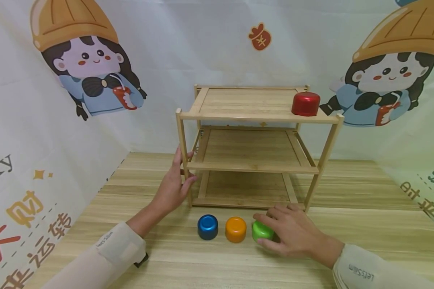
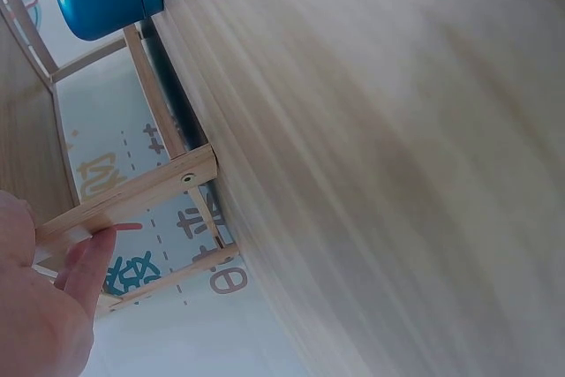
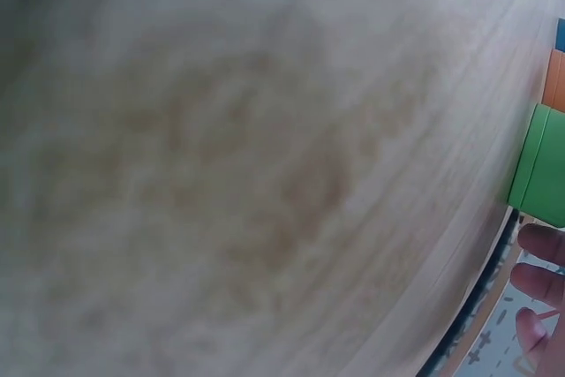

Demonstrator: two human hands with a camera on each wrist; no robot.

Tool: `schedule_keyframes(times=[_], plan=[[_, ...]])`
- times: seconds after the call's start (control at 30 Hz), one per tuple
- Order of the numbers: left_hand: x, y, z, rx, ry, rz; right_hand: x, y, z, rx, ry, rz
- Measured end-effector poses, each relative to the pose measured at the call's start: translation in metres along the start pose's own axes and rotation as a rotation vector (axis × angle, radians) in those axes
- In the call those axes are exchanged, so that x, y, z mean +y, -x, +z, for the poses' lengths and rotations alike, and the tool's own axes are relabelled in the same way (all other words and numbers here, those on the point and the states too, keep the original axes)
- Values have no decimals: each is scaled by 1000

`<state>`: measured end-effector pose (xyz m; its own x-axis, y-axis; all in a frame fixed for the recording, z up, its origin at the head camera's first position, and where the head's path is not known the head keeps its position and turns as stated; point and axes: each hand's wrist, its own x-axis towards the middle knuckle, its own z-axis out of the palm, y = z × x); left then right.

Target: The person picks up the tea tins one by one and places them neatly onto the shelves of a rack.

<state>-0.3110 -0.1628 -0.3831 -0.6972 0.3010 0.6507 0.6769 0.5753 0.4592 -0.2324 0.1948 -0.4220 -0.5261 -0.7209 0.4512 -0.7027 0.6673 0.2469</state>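
A three-tier wooden shelf (image 1: 253,165) stands on the table. Around its left front post my left hand (image 1: 173,186) is wrapped, with the thumb in front; the left wrist view shows its fingers against a wooden bar (image 2: 132,196). My right hand (image 1: 293,230) has thumb and index finger on either side of a small green metal jar (image 1: 262,230), its palm covering the jar's right part. In the right wrist view, the other fingers (image 3: 538,282) extend beside the jar. An orange jar (image 1: 236,229) and a blue jar (image 1: 207,227) stand in line to its left.
On the shelf's top tier, a red jar (image 1: 306,104) sits at the right front corner. White printed cloth (image 1: 159,48) with cartoon figures hangs behind and at both sides. The wooden table (image 1: 181,261) extends in front of the jars.
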Motion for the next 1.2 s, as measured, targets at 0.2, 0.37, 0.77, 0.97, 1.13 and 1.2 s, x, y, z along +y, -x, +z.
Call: schedule_keyframes(times=[0.2,0.37,0.77,0.97,1.13,1.2], plan=[[-1,0,-1,-9,11,-2,-1,1,2,-1,4,-12],[-2,0,-2,7,3,-3,-2,-2,3,-25,-18,-34],[-2,0,2,19,-1,24,-2,2,5,-67,-15,-19],[-1,0,1,18,-6,29,-3,1,4,-56,-9,-24],[0,0,1,6,3,18,-3,0,4,-60,-14,-27],[0,0,1,1,7,11,-3,0,3,-69,-16,-24]])
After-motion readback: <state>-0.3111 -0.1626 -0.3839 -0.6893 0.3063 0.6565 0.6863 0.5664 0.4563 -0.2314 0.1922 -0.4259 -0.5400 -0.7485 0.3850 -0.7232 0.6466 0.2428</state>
